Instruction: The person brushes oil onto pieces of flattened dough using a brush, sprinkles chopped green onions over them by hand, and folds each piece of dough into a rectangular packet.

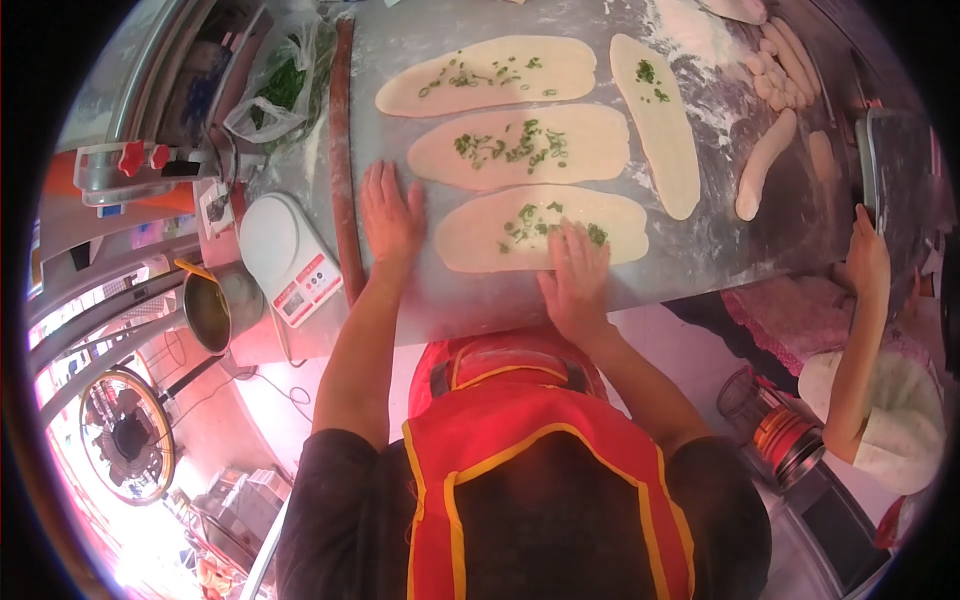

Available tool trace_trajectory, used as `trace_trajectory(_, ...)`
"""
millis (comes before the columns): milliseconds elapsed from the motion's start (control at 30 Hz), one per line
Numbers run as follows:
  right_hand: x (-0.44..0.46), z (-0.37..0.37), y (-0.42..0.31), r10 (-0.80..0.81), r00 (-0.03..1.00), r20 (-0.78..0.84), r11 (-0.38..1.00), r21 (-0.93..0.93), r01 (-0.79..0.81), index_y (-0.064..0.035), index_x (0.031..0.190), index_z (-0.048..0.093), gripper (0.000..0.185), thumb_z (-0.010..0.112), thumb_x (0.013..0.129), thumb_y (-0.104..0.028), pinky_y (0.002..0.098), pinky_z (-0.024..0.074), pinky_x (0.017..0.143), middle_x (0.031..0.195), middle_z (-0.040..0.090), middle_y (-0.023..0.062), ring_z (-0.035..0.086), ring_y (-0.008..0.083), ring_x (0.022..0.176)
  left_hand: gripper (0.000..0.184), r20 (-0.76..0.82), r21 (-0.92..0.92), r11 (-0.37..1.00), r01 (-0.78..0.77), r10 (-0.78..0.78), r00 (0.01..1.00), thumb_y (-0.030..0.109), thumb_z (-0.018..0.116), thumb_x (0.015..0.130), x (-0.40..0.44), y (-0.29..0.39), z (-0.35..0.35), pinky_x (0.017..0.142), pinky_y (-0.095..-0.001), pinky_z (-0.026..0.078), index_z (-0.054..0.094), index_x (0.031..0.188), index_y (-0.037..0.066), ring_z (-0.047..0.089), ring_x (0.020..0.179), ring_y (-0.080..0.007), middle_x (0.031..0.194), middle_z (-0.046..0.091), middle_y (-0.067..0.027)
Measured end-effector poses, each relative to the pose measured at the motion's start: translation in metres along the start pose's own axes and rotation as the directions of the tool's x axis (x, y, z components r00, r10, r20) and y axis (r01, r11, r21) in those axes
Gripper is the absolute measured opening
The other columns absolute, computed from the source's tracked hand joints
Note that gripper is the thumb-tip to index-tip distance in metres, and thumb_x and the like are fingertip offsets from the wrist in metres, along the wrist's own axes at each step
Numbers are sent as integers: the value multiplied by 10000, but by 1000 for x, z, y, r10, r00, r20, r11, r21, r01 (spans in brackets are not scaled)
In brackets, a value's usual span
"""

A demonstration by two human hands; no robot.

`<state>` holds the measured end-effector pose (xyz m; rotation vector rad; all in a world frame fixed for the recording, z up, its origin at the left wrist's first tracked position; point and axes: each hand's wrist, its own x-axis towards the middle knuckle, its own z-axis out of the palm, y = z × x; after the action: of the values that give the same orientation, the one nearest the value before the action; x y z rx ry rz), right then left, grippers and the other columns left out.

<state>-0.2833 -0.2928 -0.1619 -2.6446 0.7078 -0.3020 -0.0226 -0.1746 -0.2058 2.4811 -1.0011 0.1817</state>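
Note:
My right hand [577, 270] touches the nearest flat oval of dough [470, 237], its fingertips among chopped green onion pieces at the right of the scatter. Whether the fingers hold any bits is hidden. Flat on the metal table, just left of the dough ovals, lies my left hand [391, 213], fingers spread and holding nothing. Two more dough ovals with green onion, a middle one [430, 150] and a far one [410, 88], lie beyond. To the right, a fourth piece [672, 155] lies lengthwise with a few greens. A long wooden rolling pin [343, 140] rests left of my left hand.
A white scale [283, 245], a metal pot [225, 310] and a bag of greens [285, 90] are at the left. Dough rolls [767, 165], small dough lumps [775, 80] and flour [690, 35] lie at the right. Another person's hand [868, 255] touches a dark-edged board.

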Motion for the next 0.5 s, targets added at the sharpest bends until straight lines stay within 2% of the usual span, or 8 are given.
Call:
trace_trajectory(100, 14, 15, -25, -36, 998, 59, 998, 55, 33, 11, 1361, 387, 621, 624, 835, -220, 645, 201, 1060, 1422, 368, 208, 337, 396, 1317, 495, -25, 4, 1000, -26, 26, 999, 220, 601, 875, 0, -2, 1, 1048, -465, 333, 452, 1277, -29, 398, 1260, -384, 1336, 449, -213)
trace_trajectory(233, 21, 26, -38, -179, 982, 61, 976, 135, 169, 23, 1363, 380, 624, 619, 847, -234, 631, 201, 1074, 1404, 369, 207, 326, 392, 1325, 500, -19, 0, 1000, -27, 27, 999, 222, 594, 877, -1, -5, 5, 1055, -469, 326, 443, 1285, -27, 391, 1265, -389, 1346, 439, -216)
trace_trajectory(333, 45, 0, -15, -130, 991, -21, 988, 87, 131, 24, 1359, 385, 620, 620, 847, -236, 622, 212, 1072, 1389, 379, 216, 348, 393, 1310, 500, 3, 3, 1000, -22, 22, 1000, 219, 583, 882, -1, -2, 2, 1063, -470, 317, 436, 1293, -25, 382, 1275, -388, 1356, 431, -219)
trace_trajectory(367, 61, -3, 2, -11, 1000, 12, 1000, 6, 11, 27, 1354, 387, 604, 610, 864, -246, 606, 236, 1067, 1390, 387, 227, 374, 403, 1292, 497, 17, 10, 1000, -19, 19, 1000, 218, 578, 885, -1, -2, 2, 1066, -468, 313, 435, 1294, -26, 378, 1279, -386, 1358, 428, -218)
trace_trajectory(433, 94, -13, 45, 61, 987, -147, 983, -161, -84, 35, 1348, 384, 588, 586, 891, -275, 594, 259, 1059, 1395, 383, 241, 384, 414, 1280, 493, 42, 32, 999, -10, 8, 999, 215, 570, 890, 0, -1, 2, 1074, -465, 305, 432, 1297, -26, 370, 1288, -383, 1364, 424, -218)
trace_trajectory(500, 125, -10, 109, 13, 974, -226, 956, -283, -78, 37, 1350, 384, 579, 562, 909, -293, 558, 280, 1063, 1385, 397, 253, 379, 430, 1276, 490, 131, 100, 995, 20, -33, 991, 209, 564, 894, 6, 15, -15, 1080, -461, 296, 429, 1302, -27, 359, 1297, -378, 1369, 418, -216)
